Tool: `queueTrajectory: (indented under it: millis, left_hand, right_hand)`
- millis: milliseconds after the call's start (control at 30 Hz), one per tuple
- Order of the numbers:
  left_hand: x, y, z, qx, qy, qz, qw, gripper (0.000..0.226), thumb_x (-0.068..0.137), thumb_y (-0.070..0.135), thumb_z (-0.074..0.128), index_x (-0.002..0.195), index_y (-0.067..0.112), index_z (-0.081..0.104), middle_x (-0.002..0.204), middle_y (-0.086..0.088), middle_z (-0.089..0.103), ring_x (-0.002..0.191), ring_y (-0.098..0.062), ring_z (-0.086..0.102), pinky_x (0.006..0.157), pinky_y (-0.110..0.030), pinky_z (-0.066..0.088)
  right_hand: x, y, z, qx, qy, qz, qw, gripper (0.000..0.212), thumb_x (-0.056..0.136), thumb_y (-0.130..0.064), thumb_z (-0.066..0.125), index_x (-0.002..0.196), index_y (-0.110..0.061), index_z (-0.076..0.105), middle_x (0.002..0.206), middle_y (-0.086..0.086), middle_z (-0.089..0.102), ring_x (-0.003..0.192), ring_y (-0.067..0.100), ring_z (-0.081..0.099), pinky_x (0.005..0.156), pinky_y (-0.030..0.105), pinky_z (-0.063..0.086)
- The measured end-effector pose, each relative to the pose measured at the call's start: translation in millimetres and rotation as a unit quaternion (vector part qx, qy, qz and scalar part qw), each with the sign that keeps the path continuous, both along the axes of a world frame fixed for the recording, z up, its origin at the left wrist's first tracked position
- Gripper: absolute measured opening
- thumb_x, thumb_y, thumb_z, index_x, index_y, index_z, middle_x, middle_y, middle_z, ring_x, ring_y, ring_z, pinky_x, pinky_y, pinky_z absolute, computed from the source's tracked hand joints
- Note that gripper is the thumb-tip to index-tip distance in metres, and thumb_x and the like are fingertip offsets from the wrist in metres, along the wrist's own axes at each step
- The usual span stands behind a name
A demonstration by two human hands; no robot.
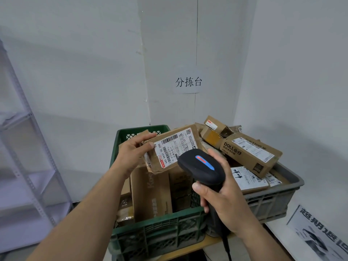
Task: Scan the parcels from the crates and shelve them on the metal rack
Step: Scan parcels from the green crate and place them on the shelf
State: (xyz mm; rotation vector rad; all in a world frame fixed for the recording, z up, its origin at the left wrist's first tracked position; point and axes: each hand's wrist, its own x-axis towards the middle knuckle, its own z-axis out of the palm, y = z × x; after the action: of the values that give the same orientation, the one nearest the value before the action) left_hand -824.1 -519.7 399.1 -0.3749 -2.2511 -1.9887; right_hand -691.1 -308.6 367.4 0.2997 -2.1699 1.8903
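Observation:
My left hand (132,150) grips the left end of a brown cardboard parcel (172,147) with a white barcode label, held tilted above the green crate (156,228). My right hand (219,193) grips the handle of a black barcode scanner (201,166), whose head with a red and blue strip sits just below the parcel's label. More cardboard parcels stand inside the green crate. The grey crate (275,200) to the right holds several parcels, among them a long box printed "DOLL" (251,153). The metal rack (28,147) stands at the left edge.
White walls close in behind and to the right, with a paper sign (188,81) on the back wall. A printed sheet (320,234) lies at the lower right. The scanner's cable hangs down below my right hand. The rack's visible shelves are at the left.

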Motion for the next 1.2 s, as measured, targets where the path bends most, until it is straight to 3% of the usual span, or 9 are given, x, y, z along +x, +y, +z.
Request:
queueTrajectory:
  millis: [267,367,433,533,633,700,933,1033,1200]
  left_hand:
    - [3.1,11.4,1.4,0.051,-0.029,0.012,0.998,0.028,0.094,0.013,0.055,0.117,0.028,0.063,0.109,-0.006,0.068,0.098,-0.017,0.067,0.070,-0.022,0.057]
    - [7.7,29.9,3.1,0.140,-0.071,0.035,0.987,0.030,0.096,0.016,0.054,0.123,0.025,0.060,0.098,0.000,0.073,0.092,-0.015,0.070,0.078,-0.032,0.056]
    - [11.5,45.8,5.9,0.189,-0.087,0.046,0.977,0.028,0.096,0.017,0.053,0.122,0.024,0.059,0.095,0.002,0.073,0.085,-0.011,0.071,0.074,-0.030,0.057]
    - [21.9,72.3,13.3,0.235,-0.112,0.027,0.965,0.028,0.097,0.018,0.049,0.122,0.024,0.059,0.098,0.001,0.073,0.082,-0.012,0.068,0.066,-0.027,0.054]
    - [34.6,97.5,21.8,0.232,-0.130,-0.020,0.964,0.031,0.097,0.023,0.047,0.126,0.027,0.058,0.110,-0.001,0.071,0.083,-0.012,0.064,0.053,-0.019,0.049]
    - [43.6,111.7,25.3,0.220,-0.136,-0.048,0.965,0.031,0.098,0.026,0.045,0.127,0.033,0.055,0.109,0.000,0.071,0.088,-0.013,0.065,0.058,-0.022,0.050]
    - [72.9,139.0,24.8,0.066,-0.038,-0.147,0.986,0.037,0.092,0.038,0.054,0.125,0.051,0.045,0.117,0.014,0.064,0.103,-0.004,0.062,0.083,-0.024,0.050]
    - [81.2,144.5,23.3,0.011,0.005,-0.150,0.989,0.046,0.086,0.030,0.065,0.116,0.058,0.046,0.114,0.019,0.065,0.105,0.000,0.060,0.091,-0.027,0.049]
    - [96.1,152.2,27.7,-0.013,0.072,-0.145,0.987,0.048,0.084,0.020,0.069,0.112,0.055,0.050,0.103,0.026,0.067,0.098,0.006,0.061,0.085,-0.020,0.052]
  right_hand:
    - [-6.7,2.3,-2.4,-0.003,0.031,-0.062,0.998,0.091,0.078,-0.016,0.081,0.132,-0.066,0.026,0.114,0.008,0.062,0.062,0.015,0.060,0.056,0.029,0.053]
    - [-12.0,3.2,1.4,-0.014,0.047,-0.117,0.992,0.103,0.062,-0.038,0.084,0.131,-0.076,0.016,0.117,0.002,0.063,0.081,0.013,0.060,0.076,0.039,0.059]
    - [-16.1,5.1,5.9,-0.016,0.058,-0.136,0.989,0.108,0.067,-0.033,0.084,0.137,-0.070,0.010,0.107,-0.013,0.062,0.085,0.002,0.062,0.088,0.026,0.053]
    - [-22.0,10.4,18.3,-0.010,0.072,-0.166,0.983,0.110,0.077,-0.006,0.080,0.147,-0.049,0.007,0.109,-0.037,0.048,0.096,-0.026,0.054,0.078,-0.002,0.042]
    - [-25.8,21.0,27.8,0.008,0.081,-0.199,0.977,0.112,0.077,-0.005,0.080,0.153,-0.039,0.006,0.125,-0.025,0.048,0.113,-0.015,0.050,0.077,-0.006,0.038]
    - [-24.4,31.8,33.5,0.013,0.086,-0.222,0.971,0.112,0.076,-0.005,0.080,0.154,-0.038,0.006,0.130,-0.017,0.045,0.118,-0.005,0.047,0.074,-0.008,0.035]
    - [-5.4,76.6,44.9,0.029,0.097,-0.278,0.955,0.107,0.077,-0.003,0.080,0.153,-0.037,0.012,0.108,-0.037,0.041,0.090,-0.033,0.046,0.072,-0.006,0.037]
    - [5.2,92.1,49.3,0.038,0.098,-0.289,0.952,0.106,0.076,-0.003,0.080,0.153,-0.035,0.015,0.109,-0.037,0.043,0.093,-0.031,0.048,0.076,-0.006,0.038]
    - [31.0,107.4,58.0,0.061,0.120,-0.312,0.940,0.106,0.075,-0.008,0.082,0.152,-0.042,0.018,0.098,-0.052,0.050,0.103,-0.012,0.056,0.103,0.030,0.047]
